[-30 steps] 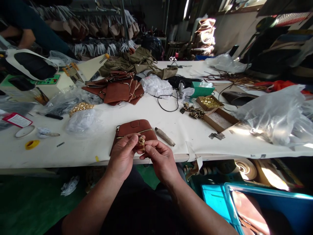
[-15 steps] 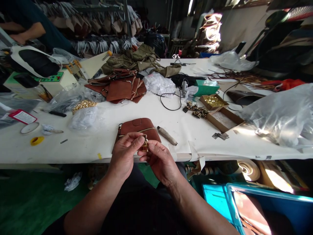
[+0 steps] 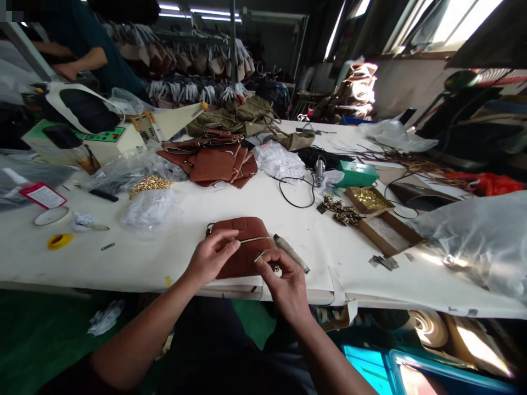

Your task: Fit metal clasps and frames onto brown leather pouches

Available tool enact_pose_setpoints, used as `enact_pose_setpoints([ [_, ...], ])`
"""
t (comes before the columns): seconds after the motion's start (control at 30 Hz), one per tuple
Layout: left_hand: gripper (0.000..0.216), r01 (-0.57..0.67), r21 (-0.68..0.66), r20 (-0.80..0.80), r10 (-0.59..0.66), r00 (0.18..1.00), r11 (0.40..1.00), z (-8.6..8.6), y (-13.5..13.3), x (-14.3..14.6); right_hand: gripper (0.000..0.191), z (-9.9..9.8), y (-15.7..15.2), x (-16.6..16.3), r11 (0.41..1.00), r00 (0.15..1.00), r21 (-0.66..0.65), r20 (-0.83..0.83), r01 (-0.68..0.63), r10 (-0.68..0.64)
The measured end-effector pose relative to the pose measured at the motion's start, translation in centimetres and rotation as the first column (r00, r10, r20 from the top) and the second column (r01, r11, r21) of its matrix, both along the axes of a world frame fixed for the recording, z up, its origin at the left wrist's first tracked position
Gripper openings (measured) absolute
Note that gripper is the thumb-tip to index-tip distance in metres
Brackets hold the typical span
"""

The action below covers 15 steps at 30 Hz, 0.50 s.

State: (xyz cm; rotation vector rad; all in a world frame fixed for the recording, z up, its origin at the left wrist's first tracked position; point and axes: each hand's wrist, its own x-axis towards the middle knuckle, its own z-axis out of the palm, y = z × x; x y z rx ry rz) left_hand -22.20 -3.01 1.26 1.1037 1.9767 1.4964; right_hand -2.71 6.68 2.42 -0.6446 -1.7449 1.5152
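Note:
A small brown leather bag (image 3: 241, 264) with a brass zipper (image 3: 254, 239) across its front lies flat near the table's front edge. My left hand (image 3: 209, 257) is over the bag's left side, thumb and fingers apart, with nothing visible between them. Between thumb and forefinger, my right hand (image 3: 286, 281) pinches a small metal fitting (image 3: 258, 256) above the bag's right half; its exact kind is too small to tell. Just beyond that hand, a stick wrapped in greyish material (image 3: 291, 253) rests beside the bag.
Dark metal clasps (image 3: 343, 213) lie by a cardboard box of gold-coloured pieces (image 3: 368, 198) on the right. Brown leather bags (image 3: 214, 164) are piled behind. A yellow tape roll (image 3: 60, 241) sits left. A co-worker's arm (image 3: 88, 59) shows at the back left.
My hands, together on a small metal piece before, have separated. The left is now empty over the bag, while the right holds a metal fitting. The camera view has tilted up.

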Motion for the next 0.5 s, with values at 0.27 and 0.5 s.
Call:
enact_pose_setpoints([
  [0.27,0.039,-0.049,-0.377,-0.552,-0.182,0.814,0.925,-2.4,6.3,-9.1,0.025,-2.8,5.2,-6.6,0.996,0.985,0.083,0.17,0.018,-0.032],
  [0.5,0.032,-0.052,-0.409,-0.589,-0.22,0.777,0.911,-1.9,6.7,-8.4,0.02,-6.0,6.1,-8.5,0.97,0.967,0.244,0.247,0.002,-0.064],
])
